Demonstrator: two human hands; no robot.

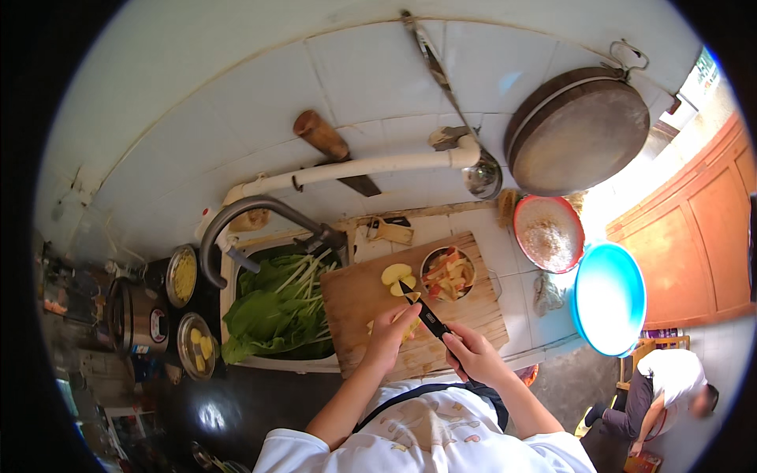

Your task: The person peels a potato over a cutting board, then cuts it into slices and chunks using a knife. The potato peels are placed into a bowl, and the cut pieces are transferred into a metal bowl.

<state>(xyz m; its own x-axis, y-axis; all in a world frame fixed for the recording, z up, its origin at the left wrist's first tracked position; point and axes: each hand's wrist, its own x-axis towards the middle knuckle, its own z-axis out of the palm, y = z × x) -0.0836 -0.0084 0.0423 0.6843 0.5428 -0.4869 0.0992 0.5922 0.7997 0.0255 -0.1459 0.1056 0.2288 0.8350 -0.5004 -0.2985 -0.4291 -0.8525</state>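
My right hand [473,353] grips a black-handled knife [433,319], its dark blade pointing up and left. A small piece of apple [414,296] lies against the blade. My left hand [392,336] is closed around a yellowish piece of fruit, mostly hidden by the fingers, over a wooden cutting board [355,295]. Just beyond the blade tip, cut apple pieces [397,275] rest on the board. A round metal bowl [424,267] of red and pale peelings [449,275] stands at the board's right part.
Left of the board, a sink [227,278] holds leafy greens [260,313] under a curved faucet [248,202]. A red-rimmed basin [520,233] and a blue basin [640,295] stand right. Behind are a peeler [393,232] and hanging ladle [482,177]. Another person [671,378] bends at lower right.
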